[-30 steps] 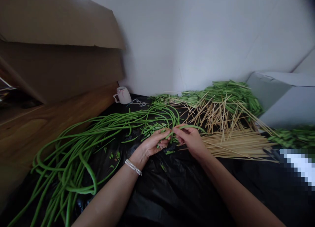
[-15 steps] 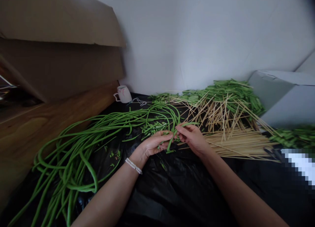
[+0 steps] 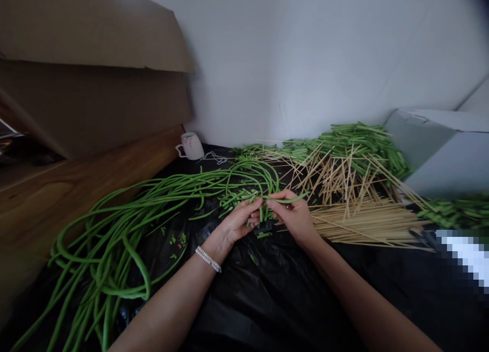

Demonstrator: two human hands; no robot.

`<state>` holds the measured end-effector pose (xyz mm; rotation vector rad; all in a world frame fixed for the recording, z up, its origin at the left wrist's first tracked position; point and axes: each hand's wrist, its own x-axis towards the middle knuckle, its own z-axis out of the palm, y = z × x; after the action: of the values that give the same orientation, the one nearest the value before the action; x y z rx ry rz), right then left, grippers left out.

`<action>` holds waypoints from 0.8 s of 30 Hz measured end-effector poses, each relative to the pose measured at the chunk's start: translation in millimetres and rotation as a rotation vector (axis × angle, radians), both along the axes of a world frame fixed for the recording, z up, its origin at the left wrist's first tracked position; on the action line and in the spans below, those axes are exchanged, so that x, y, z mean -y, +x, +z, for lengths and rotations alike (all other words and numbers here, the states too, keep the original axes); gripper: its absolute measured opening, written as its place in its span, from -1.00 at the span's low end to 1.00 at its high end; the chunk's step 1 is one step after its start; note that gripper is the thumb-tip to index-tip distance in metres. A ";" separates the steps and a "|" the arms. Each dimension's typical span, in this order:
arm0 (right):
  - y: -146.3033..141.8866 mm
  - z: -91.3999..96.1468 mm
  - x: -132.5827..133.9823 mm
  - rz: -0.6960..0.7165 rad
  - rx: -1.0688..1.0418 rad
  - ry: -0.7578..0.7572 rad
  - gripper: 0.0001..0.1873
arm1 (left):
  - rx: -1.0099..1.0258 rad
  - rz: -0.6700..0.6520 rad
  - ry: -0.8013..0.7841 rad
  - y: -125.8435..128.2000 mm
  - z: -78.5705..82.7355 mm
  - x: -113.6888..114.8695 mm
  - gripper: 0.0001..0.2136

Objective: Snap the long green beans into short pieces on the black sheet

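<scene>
A plain pale wall (image 3: 244, 61) stands at the back in dim, soft light, with brown wood (image 3: 114, 171) along the left side.

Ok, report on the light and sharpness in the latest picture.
Head view: dim overall, soft glow on the wall; the cardboard box darker on its lower side. Head view: left hand and right hand fairly clear, green pieces at far right softer. Head view: blocky pixelation at the right edge, dark upper-right corner.
</scene>
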<state>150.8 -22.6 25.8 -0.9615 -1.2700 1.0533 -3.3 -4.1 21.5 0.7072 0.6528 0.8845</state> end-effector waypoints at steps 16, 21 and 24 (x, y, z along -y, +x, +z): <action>-1.1 10.5 5.9 0.165 -0.025 -0.068 -0.79 | 0.066 -0.064 -0.072 -5.9 5.2 -2.9 -0.74; 1.4 9.3 2.9 0.125 -0.096 -0.131 -0.74 | -0.019 -0.175 0.047 -7.6 4.4 2.4 -0.76; 6.2 12.1 0.8 0.121 -0.275 -0.172 -0.75 | -0.061 -0.210 0.112 -10.1 7.8 3.8 -0.75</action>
<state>157.0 -23.4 37.9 -0.8414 -1.0319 1.3574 -13.4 -7.9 29.4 0.8894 0.5741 0.7111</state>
